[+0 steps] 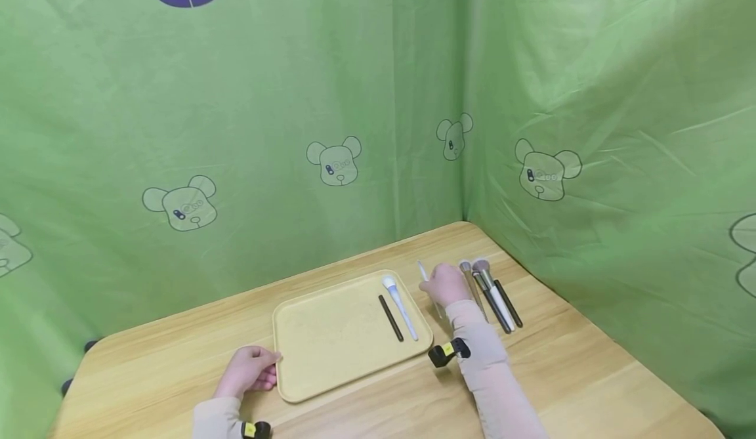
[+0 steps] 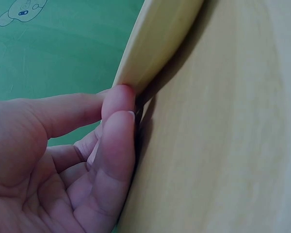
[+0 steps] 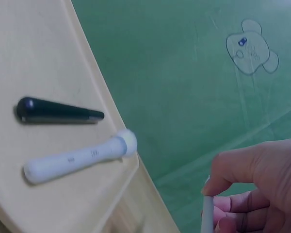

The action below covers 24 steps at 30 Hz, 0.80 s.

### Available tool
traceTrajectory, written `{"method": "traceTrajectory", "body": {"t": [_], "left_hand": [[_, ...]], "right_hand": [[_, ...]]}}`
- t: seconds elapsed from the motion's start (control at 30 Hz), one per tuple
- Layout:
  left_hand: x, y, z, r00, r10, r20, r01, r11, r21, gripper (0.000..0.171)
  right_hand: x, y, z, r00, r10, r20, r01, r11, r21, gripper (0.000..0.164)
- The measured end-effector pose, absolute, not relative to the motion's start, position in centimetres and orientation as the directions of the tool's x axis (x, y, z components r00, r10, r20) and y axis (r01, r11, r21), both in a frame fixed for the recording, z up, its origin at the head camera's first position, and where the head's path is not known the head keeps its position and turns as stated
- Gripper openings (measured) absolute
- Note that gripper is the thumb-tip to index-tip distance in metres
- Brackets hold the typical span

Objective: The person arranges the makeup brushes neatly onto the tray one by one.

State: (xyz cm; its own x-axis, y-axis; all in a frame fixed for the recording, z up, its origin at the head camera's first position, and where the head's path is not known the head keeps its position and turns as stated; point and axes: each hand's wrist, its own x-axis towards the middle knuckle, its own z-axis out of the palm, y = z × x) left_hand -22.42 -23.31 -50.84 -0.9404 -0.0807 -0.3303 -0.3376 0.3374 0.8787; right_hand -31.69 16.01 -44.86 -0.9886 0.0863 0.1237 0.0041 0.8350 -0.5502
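Observation:
My left hand (image 1: 251,368) pinches the left rim of a yellow tray (image 1: 331,354). In the left wrist view, its thumb and fingertips meet at the tray's edge (image 2: 155,43). My right hand (image 1: 447,285) is to the right of the tray and pinches a slim white makeup brush (image 3: 207,216), part of which the fingers hide. On the tray's right side lie a short black makeup brush (image 1: 390,318) and a white-and-blue makeup brush (image 1: 401,309), side by side and apart.
Several more makeup brushes (image 1: 495,298), with dark, white and brown handles, lie close together just right of my right hand. All this is on a wooden table (image 1: 354,419). A green curtain (image 1: 266,130) with bear prints hangs behind and along the right.

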Motion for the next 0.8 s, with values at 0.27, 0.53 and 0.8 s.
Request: {"method": "traceTrajectory", "body": {"t": [0.27, 0.53, 0.8], "left_hand": [[-22.4, -23.3, -50.8, -0.94, -0.088, -0.331, -0.34, 0.343, 0.875, 0.023], [-22.4, -23.3, -50.7, -0.939, -0.084, -0.332, -0.34, 0.345, 0.875, 0.024], [-22.4, -23.2, -50.6, -0.94, -0.085, -0.331, -0.339, 0.346, 0.875, 0.022]], "right_hand": [[-31.4, 14.1, -44.5, -0.99, 0.073, 0.119, -0.008, 0.819, -0.574, 0.028], [-30.7, 11.5, -44.4, -0.989, 0.015, 0.148, -0.072, 0.825, -0.56, 0.026], [-29.8, 8.7, -45.0, -0.988, -0.036, 0.148, -0.113, 0.826, -0.553, 0.027]]}}
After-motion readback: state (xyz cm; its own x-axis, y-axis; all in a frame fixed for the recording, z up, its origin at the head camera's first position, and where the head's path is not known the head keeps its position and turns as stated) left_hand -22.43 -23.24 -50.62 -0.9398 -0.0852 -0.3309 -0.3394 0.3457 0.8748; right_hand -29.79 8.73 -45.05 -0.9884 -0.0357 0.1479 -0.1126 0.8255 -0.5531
